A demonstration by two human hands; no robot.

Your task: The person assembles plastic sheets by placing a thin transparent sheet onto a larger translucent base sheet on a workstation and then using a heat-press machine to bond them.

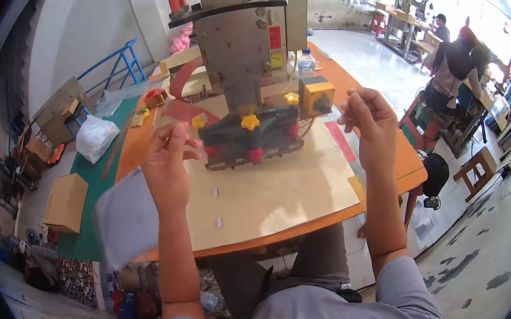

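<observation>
My left hand (169,165) is raised at the left of a press machine (235,56), thumb and fingers drawn together in a pinch. On the other side my right hand (375,123) is raised with its fingers curled in the same way. Whatever either pinch holds, if anything, is too small or clear to make out. Between the hands hangs the blurred dark press head (246,132) with yellow star knobs (250,121) and red knobs (256,155). Beneath it lies a cream board (284,197) with two small white pieces (218,223) near its left side.
Clear plastic sheets (126,220) overhang the table's left edge near my left forearm. A yellow control box (316,96) with a dark knob sits beside the press. Further left are a white bag (96,137) and a cardboard box (66,204). Another person (454,67) sits at the right.
</observation>
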